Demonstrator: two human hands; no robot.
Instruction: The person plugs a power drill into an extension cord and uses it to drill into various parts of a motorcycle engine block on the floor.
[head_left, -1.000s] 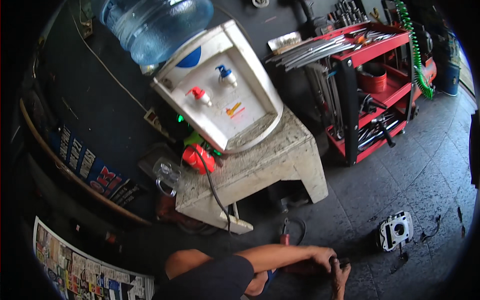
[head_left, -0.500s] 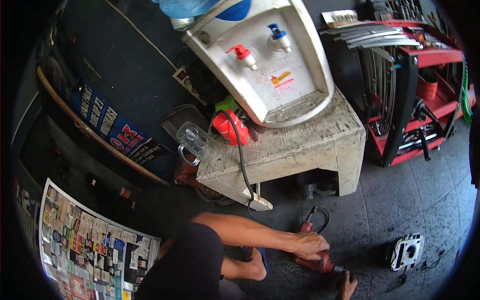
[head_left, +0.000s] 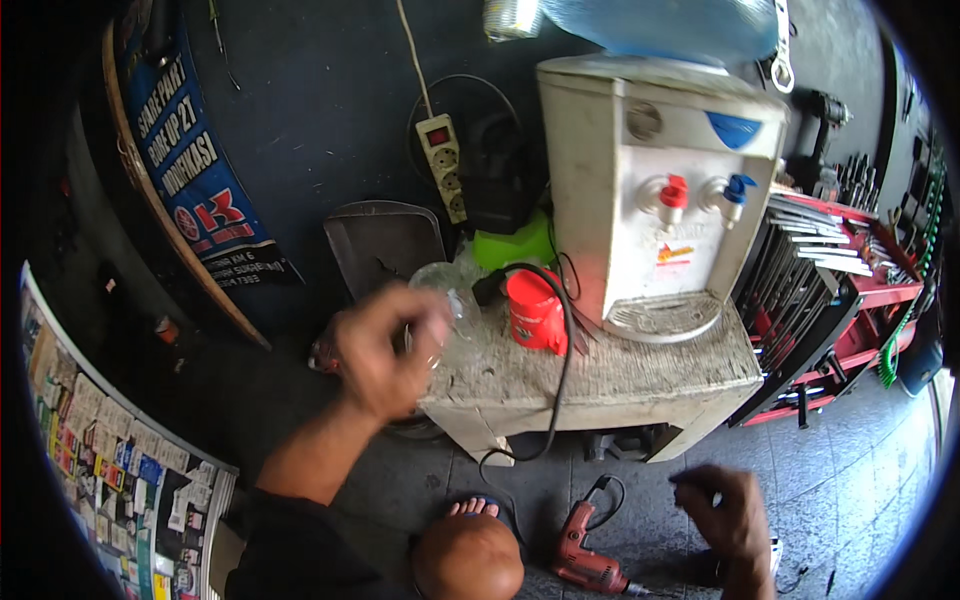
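My left hand (head_left: 385,345) is raised in front of a clear glass mug (head_left: 462,325) on the bench. It is blurred, with thumb and fingers apart and nothing visible between them; whether it touches the glass I cannot tell. At the lower right, my right hand (head_left: 728,515) hangs above the floor, its dark-stained fingers loosely bent and apart, with nothing seen in them. Left of that hand a red power drill (head_left: 588,562) lies on the floor. From it a black cord (head_left: 556,420) runs up over the bench past a red plastic mug (head_left: 537,315).
A white water dispenser (head_left: 665,250) stands on the worn wooden bench (head_left: 640,378). Behind the mugs a power strip (head_left: 445,165) hangs by the wall. Right of the bench stands a red tool rack (head_left: 870,290); at left is a sticker-covered panel (head_left: 120,450). My knee (head_left: 468,560) is below.
My left hand has let go of the drill and risen to the glass mug. My right hand has moved away from the drill's tip. The view has tilted upward.
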